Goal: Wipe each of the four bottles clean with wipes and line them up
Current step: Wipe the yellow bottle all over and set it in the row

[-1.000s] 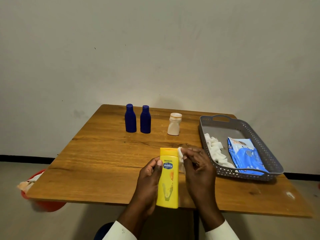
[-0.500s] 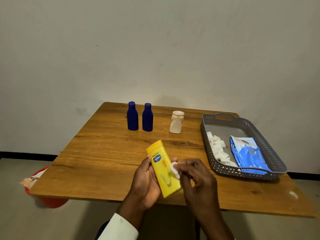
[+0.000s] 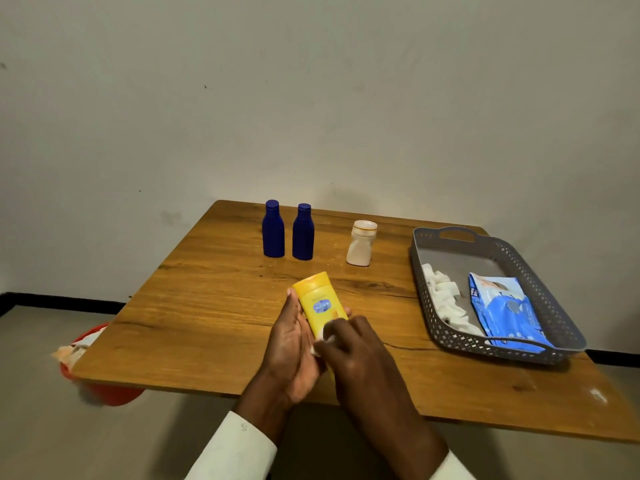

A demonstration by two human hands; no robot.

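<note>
Left hand is cradling the tilted yellow lotion bottle, fingers wrapped behind it, held over the table's near edge. Right hand is pinching a white wipe against the bottle's lower face. Should be rotating it for full coverage. Free room between the white bottle and grey tray.

One head-worn wide-angle view is looking forward and down across the surface toward the wall. Both hands are sitting close under the lens at lower centre; the far surface edge is lying mid-frame. No second view is sharing the scene.
</note>
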